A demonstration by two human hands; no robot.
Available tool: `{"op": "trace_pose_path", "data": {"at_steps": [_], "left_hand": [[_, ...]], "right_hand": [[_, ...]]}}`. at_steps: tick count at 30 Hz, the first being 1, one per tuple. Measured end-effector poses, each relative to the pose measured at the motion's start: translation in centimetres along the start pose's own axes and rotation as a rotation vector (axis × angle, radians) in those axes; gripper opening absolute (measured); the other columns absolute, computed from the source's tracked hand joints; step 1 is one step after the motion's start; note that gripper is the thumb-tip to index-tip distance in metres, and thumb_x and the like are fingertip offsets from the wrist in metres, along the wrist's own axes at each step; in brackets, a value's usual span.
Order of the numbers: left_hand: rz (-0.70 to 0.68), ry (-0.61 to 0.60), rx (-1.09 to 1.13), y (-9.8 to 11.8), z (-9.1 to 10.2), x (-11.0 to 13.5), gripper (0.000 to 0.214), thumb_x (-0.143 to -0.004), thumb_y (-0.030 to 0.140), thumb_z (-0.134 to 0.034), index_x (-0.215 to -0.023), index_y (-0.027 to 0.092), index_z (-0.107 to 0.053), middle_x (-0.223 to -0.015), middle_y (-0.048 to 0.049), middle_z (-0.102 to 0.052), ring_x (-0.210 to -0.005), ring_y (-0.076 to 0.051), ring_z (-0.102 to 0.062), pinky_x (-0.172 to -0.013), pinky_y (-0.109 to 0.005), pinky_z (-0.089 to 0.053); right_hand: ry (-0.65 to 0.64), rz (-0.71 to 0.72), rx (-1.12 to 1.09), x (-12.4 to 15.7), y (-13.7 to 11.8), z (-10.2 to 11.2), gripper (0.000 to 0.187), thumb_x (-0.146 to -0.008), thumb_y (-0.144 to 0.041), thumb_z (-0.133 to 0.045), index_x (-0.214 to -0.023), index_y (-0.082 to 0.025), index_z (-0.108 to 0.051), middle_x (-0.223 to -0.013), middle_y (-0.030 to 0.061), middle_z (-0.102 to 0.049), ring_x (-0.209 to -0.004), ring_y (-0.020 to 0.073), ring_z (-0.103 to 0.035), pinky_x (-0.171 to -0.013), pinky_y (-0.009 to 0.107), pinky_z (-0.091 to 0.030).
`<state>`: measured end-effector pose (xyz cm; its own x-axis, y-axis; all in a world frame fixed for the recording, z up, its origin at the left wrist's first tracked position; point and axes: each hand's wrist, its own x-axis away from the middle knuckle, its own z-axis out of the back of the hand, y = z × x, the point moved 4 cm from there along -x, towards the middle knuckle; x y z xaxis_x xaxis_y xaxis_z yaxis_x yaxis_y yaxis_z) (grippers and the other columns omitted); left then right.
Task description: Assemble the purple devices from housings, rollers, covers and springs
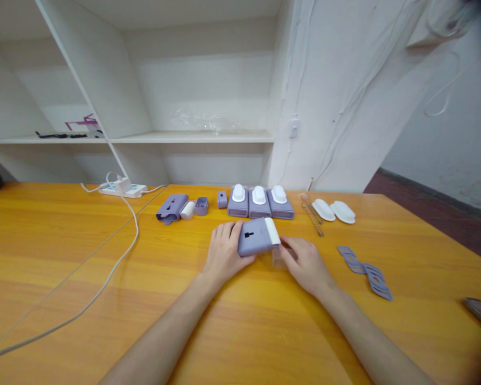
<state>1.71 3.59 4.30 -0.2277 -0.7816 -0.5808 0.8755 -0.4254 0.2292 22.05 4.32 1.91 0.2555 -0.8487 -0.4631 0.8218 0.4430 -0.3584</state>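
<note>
My left hand is wrapped round a purple plastic housing with a small dark keyhole-shaped slot in its face, held just above the table. A white roller-like piece sits across its right end. At that end my right hand has its fingers closed on the lower corner, next to a clear plastic piece. Just behind stand three purple housings side by side, each topped with a white oval part. Further left lie another purple housing, a white cylinder and a small purple cup.
Metal springs, two white oval plates and two purple slotted plates lie to the right. A small purple block stands at the back. A power strip and a white cable occupy the left. White shelves rise behind.
</note>
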Motion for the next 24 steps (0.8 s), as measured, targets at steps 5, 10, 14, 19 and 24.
{"op": "trace_pose_path", "data": {"at_steps": [5,10,14,19,24], "left_hand": [[0.061,0.033,-0.024,-0.4,0.1,-0.1,0.068,-0.067,0.042,-0.065,-0.125,0.017,-0.041,-0.112,-0.0112,-0.051,-0.101,-0.028,-0.047,-0.088,-0.041,-0.039],[0.072,0.049,-0.038,-0.5,0.1,-0.1,0.069,-0.067,0.042,-0.066,-0.125,0.016,-0.041,-0.112,-0.0109,-0.052,-0.101,-0.027,-0.047,-0.089,-0.039,-0.039],[0.096,0.075,-0.054,-0.6,0.2,-0.1,0.067,-0.068,0.045,-0.065,-0.125,0.017,-0.042,-0.112,-0.0109,-0.052,-0.100,-0.027,-0.048,-0.088,-0.040,-0.039],[0.183,0.139,-0.090,-1.2,0.2,0.0,0.068,-0.069,0.048,-0.064,-0.125,0.017,-0.042,-0.111,-0.0118,-0.052,-0.101,-0.028,-0.048,-0.087,-0.040,-0.039],[0.269,0.196,-0.104,-2.0,0.1,0.0,0.067,-0.070,0.051,-0.064,-0.123,0.016,-0.043,-0.106,-0.0113,-0.053,-0.099,-0.028,-0.049,-0.085,-0.040,-0.040]], "right_hand": [[-0.002,0.087,0.088,0.3,-0.9,0.4,0.036,-0.091,-0.044,-0.041,-0.101,-0.017,-0.062,-0.089,0.0080,-0.067,-0.084,0.0222,-0.060,-0.080,0.035,-0.041],[-0.029,0.088,0.146,0.1,-1.6,0.6,0.036,-0.092,-0.043,-0.039,-0.108,-0.017,-0.058,-0.091,0.0094,-0.063,-0.088,0.0232,-0.058,-0.078,0.034,-0.042],[-0.128,0.176,0.079,0.3,-2.6,1.0,0.033,-0.092,-0.041,-0.039,-0.110,-0.019,-0.057,-0.099,0.0090,-0.061,-0.093,0.0227,-0.055,-0.081,0.036,-0.042],[-0.212,0.313,-0.006,1.0,-4.9,1.4,0.035,-0.086,-0.044,-0.049,-0.109,-0.019,-0.057,-0.105,0.0097,-0.060,-0.096,0.0237,-0.053,-0.085,0.039,-0.041],[-0.250,0.348,-0.087,1.5,-6.7,0.7,0.044,-0.075,-0.056,-0.060,-0.097,-0.018,-0.057,-0.098,0.0088,-0.061,-0.092,0.0250,-0.054,-0.083,0.039,-0.042]]}}
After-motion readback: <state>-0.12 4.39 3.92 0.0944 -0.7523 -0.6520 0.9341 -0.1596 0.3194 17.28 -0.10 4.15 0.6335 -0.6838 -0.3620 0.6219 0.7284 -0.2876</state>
